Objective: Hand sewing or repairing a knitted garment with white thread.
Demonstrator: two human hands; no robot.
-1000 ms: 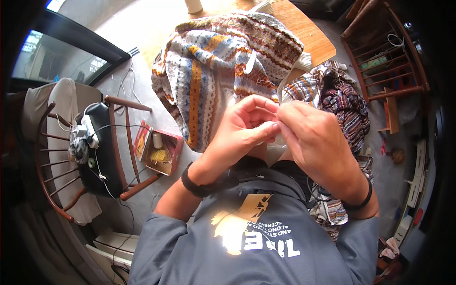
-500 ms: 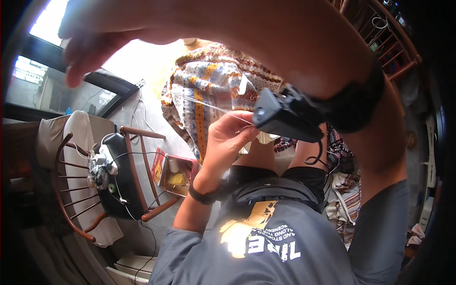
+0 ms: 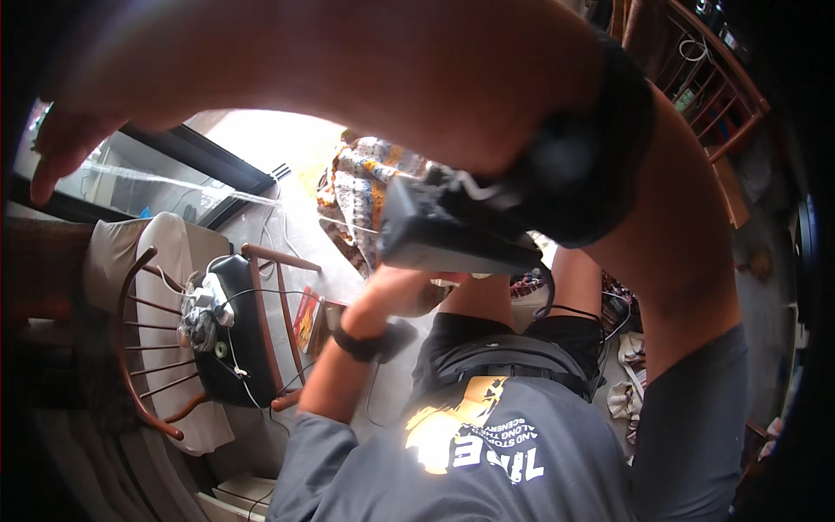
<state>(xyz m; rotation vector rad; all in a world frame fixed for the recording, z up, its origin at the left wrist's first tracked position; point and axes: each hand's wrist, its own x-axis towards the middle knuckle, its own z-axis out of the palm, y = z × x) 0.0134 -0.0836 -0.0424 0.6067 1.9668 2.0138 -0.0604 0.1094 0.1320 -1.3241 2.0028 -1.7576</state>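
Note:
My right arm sweeps across the top, and my right hand [image 3: 65, 161] is at the far upper left, dark and partly cropped by the view's rim. Its fingers look pressed together where a thin white thread [image 3: 196, 183] reaches them. Slanting down to the right, the thread runs toward my left hand [image 3: 396, 291], which is low in the middle above my lap. A dark box-shaped device [image 3: 461, 239] strapped at my right wrist covers my left fingers. Behind it lies a patterned knitted blanket [image 3: 352, 187], in white, grey, orange and brown.
A wooden chair [image 3: 283, 261] at the left carries a black seat [image 3: 248, 357] with a white power strip and cables on it. Beside it stands a red box [image 3: 306, 320]. A dark-framed window [image 3: 217, 165] is at the upper left, a wooden rack [image 3: 739, 96] at the upper right.
My right hand has moved farther left and down, drawing out the white thread. The wrist device has shifted left over my left fingers, which were pinching the thread before.

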